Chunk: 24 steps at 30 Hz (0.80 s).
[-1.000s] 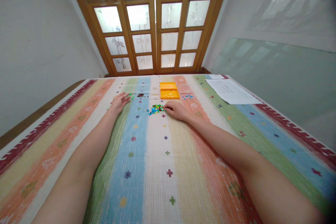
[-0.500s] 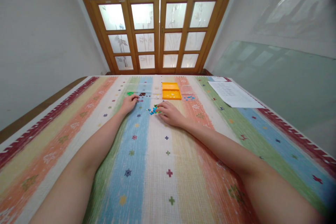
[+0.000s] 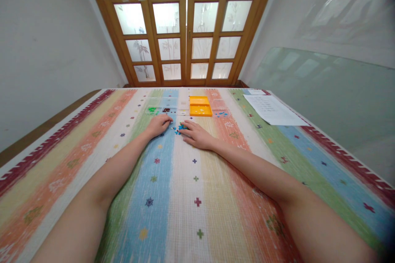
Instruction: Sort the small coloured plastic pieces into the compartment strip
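Note:
A small heap of tiny mixed-colour pieces (image 3: pixel 177 130), mostly blue, lies on the striped tablecloth between my hands. My right hand (image 3: pixel 197 135) rests at its right side, fingers stretched out and touching the pieces; part of the heap is under them. Just left of the heap is my left hand (image 3: pixel 159 126), its fingers bent and close together. Whether anything is between those fingertips is hidden. Beyond the hands stand clear boxes holding green pieces (image 3: pixel 152 109) and dark brown pieces (image 3: pixel 166 110). An open orange box (image 3: pixel 200 114) holds several whitish pieces.
Right of the orange box, a clear box holds blue pieces (image 3: pixel 221 114). A small clear container (image 3: pixel 183 112) with pale contents stands to its left. Printed paper sheets (image 3: pixel 273 109) lie at the far right of the tablecloth (image 3: pixel 182 197). Wooden glazed doors (image 3: pixel 187 28) rise behind the table.
My left hand has moved from beside the clear boxes rightward and nearer to me, toward the heap. My right hand has shifted slightly, its fingers lying flatter over the pieces.

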Tool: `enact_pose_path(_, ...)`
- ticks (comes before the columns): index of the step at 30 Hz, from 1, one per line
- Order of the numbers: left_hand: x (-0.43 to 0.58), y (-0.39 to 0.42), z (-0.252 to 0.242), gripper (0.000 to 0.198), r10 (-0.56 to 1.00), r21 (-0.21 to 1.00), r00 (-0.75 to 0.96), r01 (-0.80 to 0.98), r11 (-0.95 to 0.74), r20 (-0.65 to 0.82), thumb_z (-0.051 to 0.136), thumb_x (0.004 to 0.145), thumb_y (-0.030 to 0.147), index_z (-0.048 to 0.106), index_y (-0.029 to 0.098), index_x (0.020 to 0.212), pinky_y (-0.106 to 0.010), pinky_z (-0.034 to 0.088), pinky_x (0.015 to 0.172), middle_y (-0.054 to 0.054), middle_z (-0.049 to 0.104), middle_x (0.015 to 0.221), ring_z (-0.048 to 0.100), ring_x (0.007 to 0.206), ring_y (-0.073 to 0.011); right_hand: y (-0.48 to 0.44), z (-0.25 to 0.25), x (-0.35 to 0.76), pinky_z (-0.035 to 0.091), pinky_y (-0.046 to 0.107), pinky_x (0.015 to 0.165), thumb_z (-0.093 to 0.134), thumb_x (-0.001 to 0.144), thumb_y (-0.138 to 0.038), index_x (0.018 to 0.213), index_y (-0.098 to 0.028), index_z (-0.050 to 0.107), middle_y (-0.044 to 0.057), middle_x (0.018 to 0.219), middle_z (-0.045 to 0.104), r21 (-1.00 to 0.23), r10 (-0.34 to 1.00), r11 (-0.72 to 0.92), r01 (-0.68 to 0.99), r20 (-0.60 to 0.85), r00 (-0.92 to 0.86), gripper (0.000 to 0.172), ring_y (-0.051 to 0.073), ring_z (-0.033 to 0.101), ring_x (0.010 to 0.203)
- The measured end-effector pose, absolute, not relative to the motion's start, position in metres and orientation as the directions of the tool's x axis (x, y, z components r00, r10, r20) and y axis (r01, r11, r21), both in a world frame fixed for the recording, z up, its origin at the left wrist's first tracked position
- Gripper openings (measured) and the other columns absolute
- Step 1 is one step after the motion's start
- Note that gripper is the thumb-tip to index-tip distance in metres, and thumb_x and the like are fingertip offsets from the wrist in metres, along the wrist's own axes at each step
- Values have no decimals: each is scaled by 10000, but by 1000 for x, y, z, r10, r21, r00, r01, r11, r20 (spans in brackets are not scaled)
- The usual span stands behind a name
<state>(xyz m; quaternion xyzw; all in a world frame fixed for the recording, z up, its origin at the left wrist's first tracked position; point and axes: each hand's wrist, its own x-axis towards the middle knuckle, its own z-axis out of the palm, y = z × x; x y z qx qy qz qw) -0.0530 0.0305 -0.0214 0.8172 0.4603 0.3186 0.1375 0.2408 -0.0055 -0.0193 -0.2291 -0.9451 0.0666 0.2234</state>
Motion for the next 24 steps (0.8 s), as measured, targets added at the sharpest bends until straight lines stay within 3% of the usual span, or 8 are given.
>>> enact_pose_path(4,-47,26,-19,222,816,495,438,649,-577,377,599,915,268,789,263,1029,-409,474,1000,-73,729,1013,645,1010,-267,-5,-19,241,362,564,1228,615,1022,-323,1331,-278,708,103,1570,518,-215,414,910,355,413,-812,326,309,374,1525)
enact_pose_path(9,-44,25,-19,236,798,458,479,653,-603,367,571,940,272,788,265,1031,-411,480,998,-73,736,1026,652,1023,-268,-6,-15,241,412,506,1200,628,1012,-284,1126,-286,761,64,1449,619,-261,379,921,289,432,-818,175,266,487,1432)
enact_pose_path(16,-47,24,-15,235,773,445,543,633,-634,328,585,924,278,791,271,1036,-412,486,1007,-77,724,1067,653,1050,-262,-2,-14,245,471,478,1122,629,997,-260,1028,-257,755,78,1302,695,-278,356,929,245,487,-798,130,256,583,1286)
enact_pose_path(24,-49,17,-1,235,730,456,616,581,-675,295,648,908,325,796,254,1075,-420,475,1029,-95,704,1110,645,1071,-274,41,-10,292,486,468,1028,600,1000,-279,981,-230,750,103,1148,728,-293,568,811,506,604,-559,159,278,628,1127)
